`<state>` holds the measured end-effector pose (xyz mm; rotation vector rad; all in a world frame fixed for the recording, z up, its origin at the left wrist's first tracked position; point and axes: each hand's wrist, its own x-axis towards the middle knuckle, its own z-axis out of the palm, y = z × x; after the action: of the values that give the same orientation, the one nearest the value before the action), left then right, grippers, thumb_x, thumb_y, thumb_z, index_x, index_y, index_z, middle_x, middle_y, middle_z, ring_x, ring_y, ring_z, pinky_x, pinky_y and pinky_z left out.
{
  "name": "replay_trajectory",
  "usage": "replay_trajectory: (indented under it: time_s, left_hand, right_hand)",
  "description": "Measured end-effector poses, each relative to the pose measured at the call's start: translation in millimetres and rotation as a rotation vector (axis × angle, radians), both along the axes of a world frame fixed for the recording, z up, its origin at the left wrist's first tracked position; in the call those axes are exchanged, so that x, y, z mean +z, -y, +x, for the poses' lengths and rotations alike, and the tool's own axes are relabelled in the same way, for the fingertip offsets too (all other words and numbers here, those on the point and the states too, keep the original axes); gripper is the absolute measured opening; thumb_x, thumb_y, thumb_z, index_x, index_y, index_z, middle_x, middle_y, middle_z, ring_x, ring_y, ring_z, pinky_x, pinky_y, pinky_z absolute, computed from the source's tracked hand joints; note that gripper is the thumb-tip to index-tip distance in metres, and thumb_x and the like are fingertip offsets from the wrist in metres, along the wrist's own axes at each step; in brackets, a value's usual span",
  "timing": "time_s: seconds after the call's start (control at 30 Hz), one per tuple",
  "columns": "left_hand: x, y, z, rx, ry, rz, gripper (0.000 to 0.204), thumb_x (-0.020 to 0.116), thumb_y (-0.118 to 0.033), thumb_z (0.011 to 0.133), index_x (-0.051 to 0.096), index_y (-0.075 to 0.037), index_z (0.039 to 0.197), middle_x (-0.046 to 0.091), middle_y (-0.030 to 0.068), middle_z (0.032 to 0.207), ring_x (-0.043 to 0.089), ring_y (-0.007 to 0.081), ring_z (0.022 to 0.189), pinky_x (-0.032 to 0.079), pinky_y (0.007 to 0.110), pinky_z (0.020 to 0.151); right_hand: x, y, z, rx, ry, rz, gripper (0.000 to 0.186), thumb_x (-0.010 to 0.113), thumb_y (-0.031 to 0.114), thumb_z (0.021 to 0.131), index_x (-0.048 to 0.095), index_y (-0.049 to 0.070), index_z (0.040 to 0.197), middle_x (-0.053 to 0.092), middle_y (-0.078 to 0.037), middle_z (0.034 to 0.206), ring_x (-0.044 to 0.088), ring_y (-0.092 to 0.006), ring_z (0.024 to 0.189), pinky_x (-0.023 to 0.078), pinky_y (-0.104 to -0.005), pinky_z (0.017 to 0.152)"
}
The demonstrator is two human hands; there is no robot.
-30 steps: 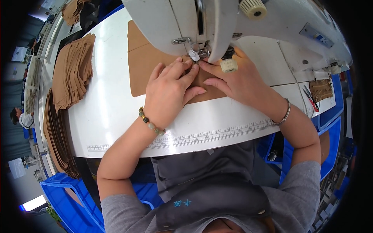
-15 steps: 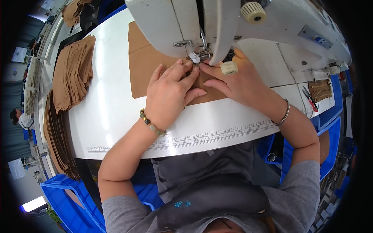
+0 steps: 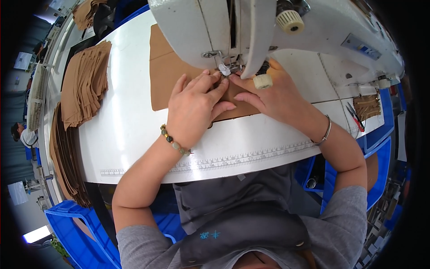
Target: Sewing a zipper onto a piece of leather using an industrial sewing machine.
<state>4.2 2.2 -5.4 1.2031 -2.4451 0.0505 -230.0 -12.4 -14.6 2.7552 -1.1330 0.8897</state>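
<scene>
Pressing flat on a brown fabric piece [image 3: 165,83], the left hand [image 3: 195,105] lies palm down, fingers spread and grasping nothing, fingertips at the presser foot [image 3: 225,70] of the white sewing machine [image 3: 233,27]. Right hand [image 3: 273,96] also rests open on the fabric, at 3 o'clock of the left hand, fingertips meeting it under the needle. Fabric lies on the white counter [image 3: 130,130], running to 10 o'clock beneath the machine. Stack of brown cut pieces [image 3: 85,85] sits at 9 o'clock. Beaded bracelet [image 3: 174,142] on left wrist; thin bangle [image 3: 326,132] on right.
</scene>
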Motion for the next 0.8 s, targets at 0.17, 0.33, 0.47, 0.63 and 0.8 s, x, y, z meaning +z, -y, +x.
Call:
replay_trajectory:
  time_s: [0.17, 0.33, 0.47, 0.63, 0.8]
  left_hand:
    - [3, -1, -2, 0.0, 0.011, -0.016, 0.048, 0.073, -0.048, 0.086, 0.078, -0.014, 0.12, 0.072, 0.0016, 0.121, 0.067, 0.0234, 0.109, 0.046, 0.054, 0.108]
    - [8, -4, 1, 0.11, 0.11, -0.154, 0.045, 0.074, -0.045, 0.088, 0.078, -0.014, 0.12, 0.071, 0.0037, 0.121, 0.065, 0.0254, 0.112, 0.044, 0.057, 0.107]
    - [6, 1, 5, 0.123, 0.115, -0.141, 0.047, 0.076, -0.043, 0.086, 0.078, -0.01, 0.12, 0.07, 0.006, 0.124, 0.065, 0.0274, 0.11, 0.048, 0.05, 0.104]
    - [1, 9, 16, -0.023, -0.083, 0.123, 0.045, 0.075, -0.039, 0.088, 0.076, -0.009, 0.121, 0.071, 0.0077, 0.132, 0.061, 0.032, 0.13, 0.047, 0.043, 0.108]
    - [4, 36, 34, -0.144, -0.115, 0.2, 0.038, 0.075, -0.033, 0.089, 0.078, -0.008, 0.118, 0.072, 0.0087, 0.13, 0.064, 0.0298, 0.125, 0.047, 0.044, 0.108]
  right_hand:
    - [14, 8, -10, -0.131, -0.059, 0.113, 0.031, 0.075, 0.03, 0.088, 0.073, 0.01, 0.112, 0.074, -0.006, 0.114, 0.064, -0.023, 0.118, 0.039, -0.0515, 0.116]
    - [21, -10, -7, -0.139, -0.226, 0.069, 0.036, 0.072, 0.033, 0.091, 0.072, 0.005, 0.113, 0.073, -0.013, 0.118, 0.064, -0.027, 0.119, 0.04, -0.0523, 0.115]
    - [15, -47, -3, -0.018, -0.252, -0.015, 0.046, 0.074, 0.037, 0.089, 0.072, -0.002, 0.114, 0.071, -0.019, 0.119, 0.063, -0.0308, 0.121, 0.041, -0.0517, 0.113]
    - [21, -77, -13, 0.08, -0.186, 0.137, 0.054, 0.076, 0.04, 0.086, 0.069, -0.001, 0.121, 0.067, -0.023, 0.126, 0.061, -0.0345, 0.123, 0.042, -0.0515, 0.112]
    - [33, -100, -5, 0.117, -0.179, 0.259, 0.064, 0.076, 0.042, 0.085, 0.065, -0.002, 0.129, 0.06, -0.027, 0.137, 0.057, -0.04, 0.13, 0.041, -0.0515, 0.114]
